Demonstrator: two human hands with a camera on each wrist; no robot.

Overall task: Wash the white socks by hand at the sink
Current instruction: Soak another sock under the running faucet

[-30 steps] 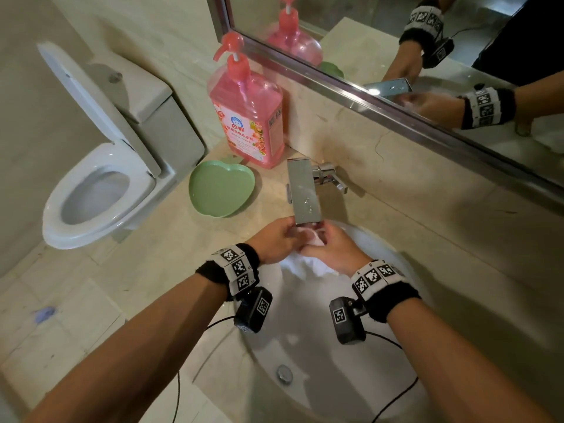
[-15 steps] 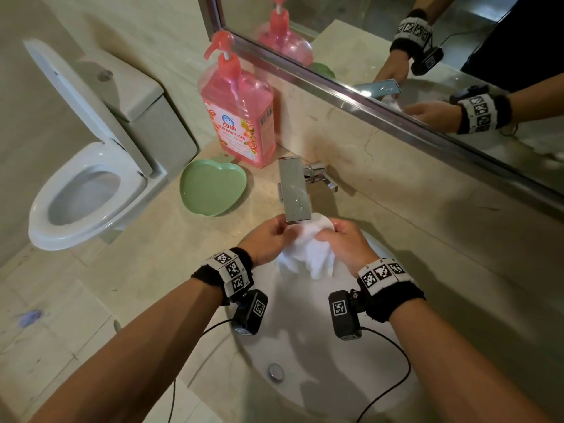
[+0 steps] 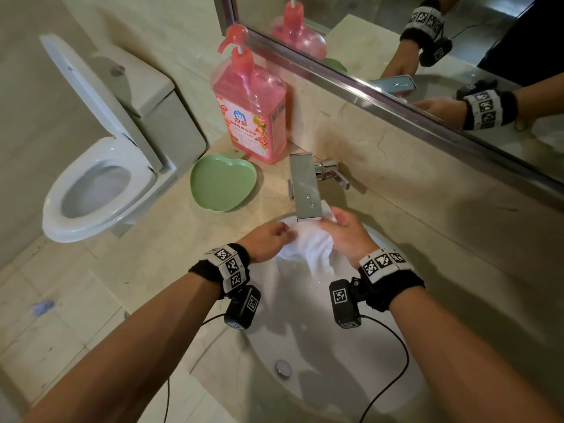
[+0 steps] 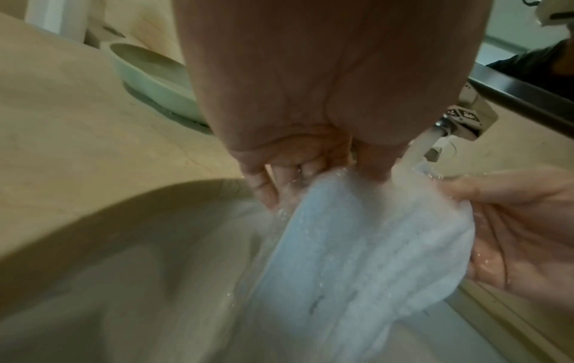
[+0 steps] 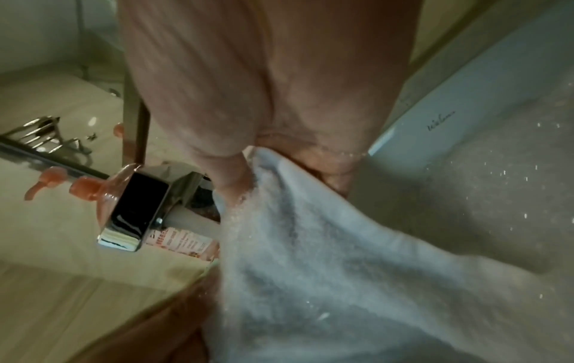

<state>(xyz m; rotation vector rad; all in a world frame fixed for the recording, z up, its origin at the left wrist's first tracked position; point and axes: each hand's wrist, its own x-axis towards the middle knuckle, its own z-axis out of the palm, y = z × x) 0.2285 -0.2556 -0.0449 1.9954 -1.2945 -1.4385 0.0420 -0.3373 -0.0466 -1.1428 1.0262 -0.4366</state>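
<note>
The wet white sock (image 3: 308,244) hangs over the white sink basin (image 3: 305,337), just under the flat chrome faucet spout (image 3: 305,186). My left hand (image 3: 268,244) pinches its left edge, fingers curled into the cloth (image 4: 366,258). My right hand (image 3: 343,235) grips its right side, thumb and fingers folded round the fabric (image 5: 310,258). Water runs from the spout onto the sock between the hands, and drops fly off it.
A pink pump bottle (image 3: 251,117) stands on the counter behind a green heart-shaped dish (image 3: 221,184), left of the faucet. The toilet (image 3: 100,178) with its lid up is at the far left. The mirror (image 3: 427,65) runs along the wall. The sink drain (image 3: 283,368) is near me.
My hands were pressed together on the bunched sock; they have drawn apart and spread it wider under the spout. The camera has shifted slightly.
</note>
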